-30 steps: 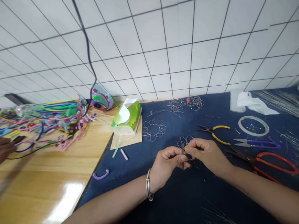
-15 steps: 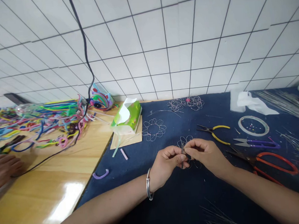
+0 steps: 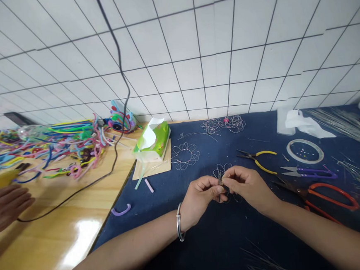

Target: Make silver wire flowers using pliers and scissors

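Over the dark blue cloth, my left hand [image 3: 205, 193] and my right hand [image 3: 241, 185] meet, with fingertips pinched together on a wire flower shape [image 3: 224, 167]. Thin loops of it stick out above and below my fingers. Something small and dark also shows between the fingertips, too hidden to name. A finished-looking wire flower ring [image 3: 185, 156] lies flat up and to the left of my hands. Yellow-handled pliers [image 3: 265, 161] lie open just beyond my right hand.
Red-handled scissors [image 3: 332, 195], purple snips [image 3: 315, 172] and a white ring dish [image 3: 305, 151] of beads lie right. A green tissue pack [image 3: 157, 141] and coloured pipe cleaners [image 3: 75, 147] are left. Another person's hand [image 3: 6, 207] holds a yellow tool [image 3: 1, 181] at the left edge.
The other person's hand has shifted, and the yellow tool has come into view above it. The black cord has swung right. My hands have barely moved.
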A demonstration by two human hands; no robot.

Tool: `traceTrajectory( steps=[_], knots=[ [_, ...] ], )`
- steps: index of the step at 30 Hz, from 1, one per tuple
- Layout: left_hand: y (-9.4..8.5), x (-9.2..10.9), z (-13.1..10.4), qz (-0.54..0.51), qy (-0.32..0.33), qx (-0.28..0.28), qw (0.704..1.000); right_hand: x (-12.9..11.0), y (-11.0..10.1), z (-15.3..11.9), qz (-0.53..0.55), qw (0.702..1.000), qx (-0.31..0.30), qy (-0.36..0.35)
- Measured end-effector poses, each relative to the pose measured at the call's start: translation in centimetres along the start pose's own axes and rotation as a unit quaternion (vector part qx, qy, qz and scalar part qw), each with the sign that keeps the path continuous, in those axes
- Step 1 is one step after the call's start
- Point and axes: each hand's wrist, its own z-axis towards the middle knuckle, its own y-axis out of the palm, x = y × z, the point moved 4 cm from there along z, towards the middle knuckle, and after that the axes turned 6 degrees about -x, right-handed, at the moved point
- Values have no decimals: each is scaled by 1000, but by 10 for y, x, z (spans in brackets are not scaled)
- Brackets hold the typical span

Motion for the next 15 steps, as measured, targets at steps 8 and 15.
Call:
traceTrajectory(
  steps=[8,15],
  knots=[
    [1,0,0,21,-9,-12,1000,-1,1,-1,15,1000,-6,9],
    [1,-2,0,32,-17,-14,999,0,0,-1,-7,1000,-3,12]
  ],
)
